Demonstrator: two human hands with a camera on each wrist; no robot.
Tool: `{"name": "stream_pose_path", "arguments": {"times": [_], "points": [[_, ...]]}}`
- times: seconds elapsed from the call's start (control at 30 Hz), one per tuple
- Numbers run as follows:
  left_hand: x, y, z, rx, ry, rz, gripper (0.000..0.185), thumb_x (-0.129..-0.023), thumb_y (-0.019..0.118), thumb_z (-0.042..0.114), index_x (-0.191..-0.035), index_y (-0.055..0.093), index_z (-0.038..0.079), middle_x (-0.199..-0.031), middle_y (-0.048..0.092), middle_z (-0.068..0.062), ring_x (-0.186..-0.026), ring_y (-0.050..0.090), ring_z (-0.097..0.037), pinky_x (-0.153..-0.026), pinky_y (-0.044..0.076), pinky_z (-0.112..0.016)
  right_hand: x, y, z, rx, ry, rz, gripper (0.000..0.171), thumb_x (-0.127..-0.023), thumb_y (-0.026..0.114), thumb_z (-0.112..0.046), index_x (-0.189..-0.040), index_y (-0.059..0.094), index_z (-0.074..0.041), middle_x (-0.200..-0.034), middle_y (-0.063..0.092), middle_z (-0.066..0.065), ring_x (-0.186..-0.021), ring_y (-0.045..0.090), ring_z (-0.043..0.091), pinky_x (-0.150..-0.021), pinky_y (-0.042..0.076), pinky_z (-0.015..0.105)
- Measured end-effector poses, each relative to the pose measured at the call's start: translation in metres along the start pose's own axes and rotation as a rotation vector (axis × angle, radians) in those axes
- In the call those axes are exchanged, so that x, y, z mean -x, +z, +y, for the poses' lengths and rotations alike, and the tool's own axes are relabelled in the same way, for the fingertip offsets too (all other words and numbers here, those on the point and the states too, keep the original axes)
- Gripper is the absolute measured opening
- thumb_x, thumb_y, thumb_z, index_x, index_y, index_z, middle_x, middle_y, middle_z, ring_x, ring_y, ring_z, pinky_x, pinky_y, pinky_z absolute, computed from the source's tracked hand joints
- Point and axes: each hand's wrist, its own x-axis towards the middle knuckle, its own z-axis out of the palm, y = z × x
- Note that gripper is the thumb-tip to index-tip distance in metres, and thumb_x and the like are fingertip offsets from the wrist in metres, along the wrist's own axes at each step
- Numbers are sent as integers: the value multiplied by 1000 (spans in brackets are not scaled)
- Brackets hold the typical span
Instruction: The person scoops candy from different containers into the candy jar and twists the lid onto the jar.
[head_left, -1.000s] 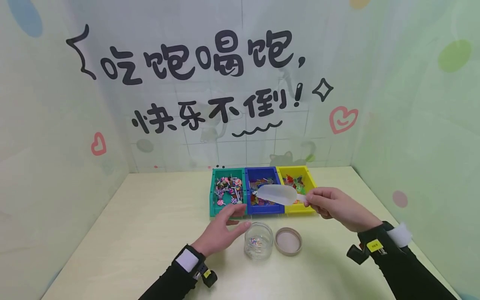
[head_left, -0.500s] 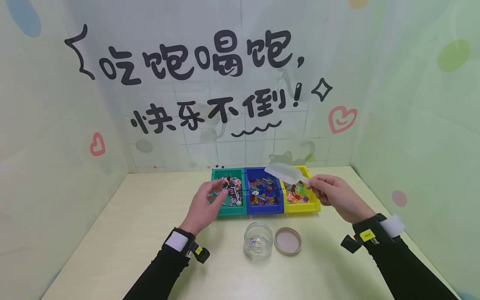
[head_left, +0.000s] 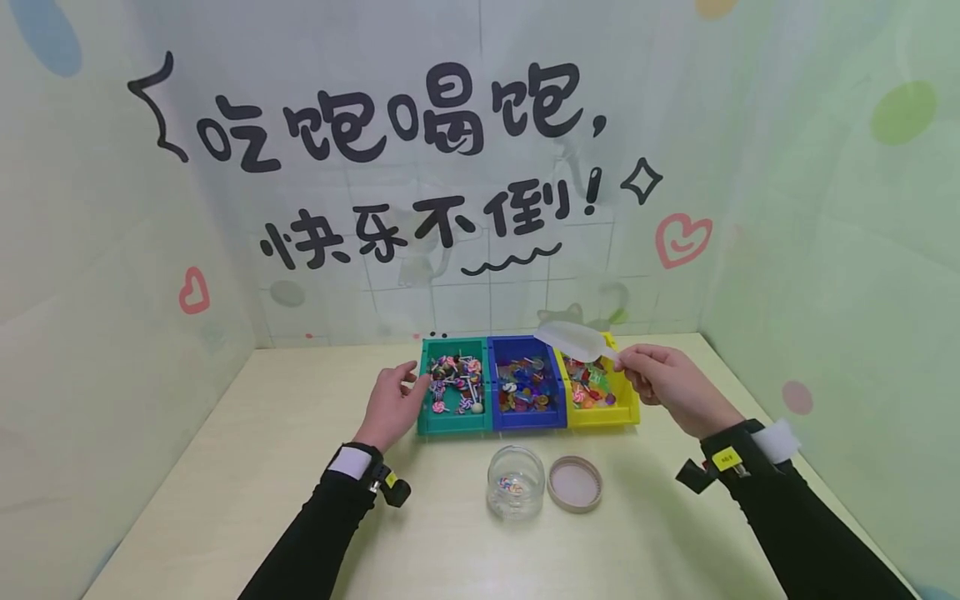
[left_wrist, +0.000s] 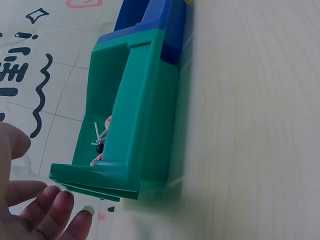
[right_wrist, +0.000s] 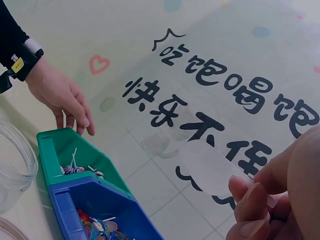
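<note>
My right hand (head_left: pixel 678 387) pinches the handle of a translucent white scoop (head_left: pixel 573 340), raised over the blue bin (head_left: pixel 528 421) and yellow bin (head_left: pixel 630 408). In the right wrist view the scoop (right_wrist: pixel 205 167) carries nothing visible. Beside the left wall of the green bin (head_left: pixel 456 423) is my left hand (head_left: pixel 390 407); its fingers are loosely bent, with the fingertips (left_wrist: pixel 64 199) close to the bin's end in the left wrist view. Small lollipops (head_left: pixel 459 379) lie in the green bin. A glass jar (head_left: pixel 516 483) with a few candies at its bottom stands upright in front of the bins.
A round lid (head_left: pixel 575 483) lies on the pale table (head_left: pixel 315 500), right of the jar. Colourful small candies (head_left: pixel 525 383) fill the blue bin, and more candies (head_left: pixel 591 383) are in the yellow one. A printed backdrop (head_left: pixel 420 287) rises behind the bins.
My left hand has moved from near the jar, up and left, to the green bin's left side. The scoop in my right hand has risen and shifted slightly right, uncovering the blue bin.
</note>
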Motion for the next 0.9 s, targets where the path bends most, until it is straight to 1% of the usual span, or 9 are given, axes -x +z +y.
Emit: {"name": "stream_pose_path", "arguments": {"times": [0.07, 0.17, 0.47, 0.57, 0.63, 0.7, 0.8, 0.87, 0.9], "points": [[-2, 2, -6, -42, -16, -17, 60, -115, 55, 33, -162, 47, -3, -127, 58, -20, -106, 58, -30, -83, 51, -36, -2, -1, 0, 3, -3, 0, 30, -117, 54, -30, -108, 69, -6, -81, 49, -2, -72, 45, 16, -65, 38, 30], [-5, 5, -13, -64, -38, -42, 58, -116, 52, 30, -163, 47, -2, -116, 57, -18, -100, 54, -28, -77, 44, -32, -5, -2, 0, 13, -3, -2, 31, -117, 53, -30, -109, 69, -4, -82, 49, -2, -72, 44, 16, -65, 37, 29], [-6, 6, -16, 34, -120, -66, 57, -116, 51, 33, -168, 43, 11, -95, 60, -11, -91, 55, -25, -67, 42, -30, -20, 1, -14, 139, 53, -15, 32, -114, 56, -30, -109, 69, -1, -77, 45, 0, -66, 40, 16, -63, 36, 30], [-7, 7, -17, 43, -118, -60, 57, -116, 51, 34, -168, 44, 12, -102, 69, -14, -99, 57, -26, -68, 43, -30, -29, 8, -18, 174, 98, -41, 30, -112, 57, -26, -98, 68, -2, -70, 43, -2, -61, 37, 16, -60, 34, 29], [-7, 8, -18, 47, -116, -56, 57, -116, 51, 34, -168, 43, 11, -117, 74, -18, -107, 59, -29, -72, 46, -33, -35, 13, -20, 208, 131, -58, 29, -110, 57, -24, -97, 70, -2, -65, 42, -3, -59, 37, 16, -57, 33, 28], [-7, 9, -20, 52, -110, -53, 57, -116, 51, 34, -167, 43, 10, -137, 73, -22, -118, 61, -32, -80, 51, -36, -41, 19, -21, 257, 165, -64, 29, -108, 57, -23, -95, 73, -2, -64, 42, -3, -57, 39, 16, -56, 34, 27], [-6, 11, -22, 49, -107, -51, 57, -117, 50, 34, -167, 44, 8, -158, 62, -21, -139, 61, -37, -96, 55, -42, -50, 27, -19, 336, 200, -64, 31, -105, 58, -21, -105, 79, 0, -72, 61, -3, -55, 42, 15, -54, 38, 25], [-5, 12, -22, 56, -120, -52, 56, -117, 50, 34, -167, 44, 9, -161, 59, -20, -137, 62, -38, -92, 56, -41, -55, 33, -19, 389, 218, -59, 32, -104, 59, -21, -106, 82, 0, -83, 73, 1, -54, 43, 14, -54, 43, 24], [-5, 12, -22, 60, -127, -51, 56, -116, 50, 34, -167, 44, 10, -161, 59, -20, -133, 64, -37, -86, 56, -39, -57, 36, -19, 416, 228, -57, 32, -105, 59, -22, -105, 83, 0, -89, 77, 3, -54, 43, 14, -54, 45, 24]]}}
